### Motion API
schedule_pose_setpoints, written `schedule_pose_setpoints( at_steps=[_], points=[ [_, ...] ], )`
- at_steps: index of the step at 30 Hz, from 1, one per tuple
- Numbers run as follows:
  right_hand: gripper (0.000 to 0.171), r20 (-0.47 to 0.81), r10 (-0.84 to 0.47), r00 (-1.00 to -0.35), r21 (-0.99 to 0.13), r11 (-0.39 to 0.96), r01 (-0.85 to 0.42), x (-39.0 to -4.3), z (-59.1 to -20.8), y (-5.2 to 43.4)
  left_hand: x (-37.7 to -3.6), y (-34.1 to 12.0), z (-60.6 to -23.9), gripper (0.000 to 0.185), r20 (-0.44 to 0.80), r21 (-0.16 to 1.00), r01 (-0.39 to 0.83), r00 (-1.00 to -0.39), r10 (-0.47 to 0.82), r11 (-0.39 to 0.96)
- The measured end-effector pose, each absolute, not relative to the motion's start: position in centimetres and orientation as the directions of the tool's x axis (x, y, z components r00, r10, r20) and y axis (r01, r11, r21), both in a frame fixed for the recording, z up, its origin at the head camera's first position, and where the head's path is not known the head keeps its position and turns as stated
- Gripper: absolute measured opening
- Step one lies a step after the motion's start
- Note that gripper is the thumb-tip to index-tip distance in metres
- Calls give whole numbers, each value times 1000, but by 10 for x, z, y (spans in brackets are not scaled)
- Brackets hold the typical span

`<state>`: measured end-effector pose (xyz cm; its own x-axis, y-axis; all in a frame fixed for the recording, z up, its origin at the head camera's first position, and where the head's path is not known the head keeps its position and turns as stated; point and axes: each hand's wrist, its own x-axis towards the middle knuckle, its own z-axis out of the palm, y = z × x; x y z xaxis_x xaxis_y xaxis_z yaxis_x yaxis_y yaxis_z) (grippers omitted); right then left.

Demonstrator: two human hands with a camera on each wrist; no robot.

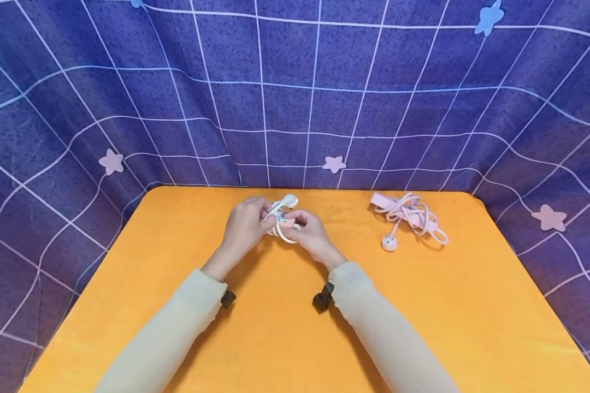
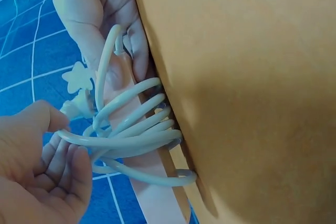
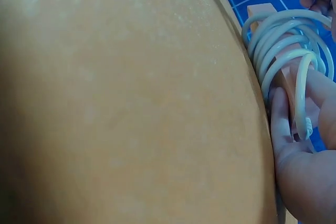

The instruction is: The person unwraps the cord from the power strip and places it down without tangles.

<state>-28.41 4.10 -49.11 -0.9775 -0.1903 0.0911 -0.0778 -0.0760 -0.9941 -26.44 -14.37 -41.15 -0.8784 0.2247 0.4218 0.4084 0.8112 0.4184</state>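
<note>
Right grip: your right hand [image 1: 311, 232] pinches the pink power strip [image 3: 292, 72], cable coils [image 2: 137, 129] wrapped round it, centre frame just above the worktop [image 1: 295, 327].
Left grip: your left hand [image 1: 246, 225] pinches the cable near its white plug [image 1: 289, 201].
Handling: light, I judge; springy, slippery cord, so hold the rigid strip.
Pose: forearms converge, wrists low.

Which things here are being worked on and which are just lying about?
In hand: power strip, its white cord, plug, held by left hand and right hand.
Lying about: pink strip on the table; star cloth.
</note>
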Motion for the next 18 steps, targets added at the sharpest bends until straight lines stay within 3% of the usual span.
schedule_pose_setpoints(
  at_steps=[18],
  points=[
    [33, 101, -137, -985, -990, -109, -86, -284, -488, 54, -256, -158, -403, 9, 484, 501, 442, -856, 182, 744]
  ],
)
